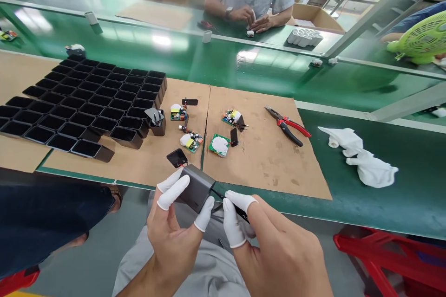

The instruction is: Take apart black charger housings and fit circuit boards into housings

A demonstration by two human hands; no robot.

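My left hand (174,227), with white finger cots, grips a dark grey charger housing (195,188) near the bench's front edge. A black end cap (177,158) hangs off the housing on a thin red wire. My right hand (258,236), also in finger cots, pinches a small black part (240,213) right beside the housing's open end. On the cardboard mat (261,158) beyond lie several small circuit boards (191,141), one with a white pad on a green board (219,145).
Rows of empty black housings (87,106) fill the left of the mat. Red-handled pliers (287,125) and white gloves (362,160) lie to the right. A green conveyor (174,51) runs behind; another person (252,9) works across it. A green fan (423,37) stands far right.
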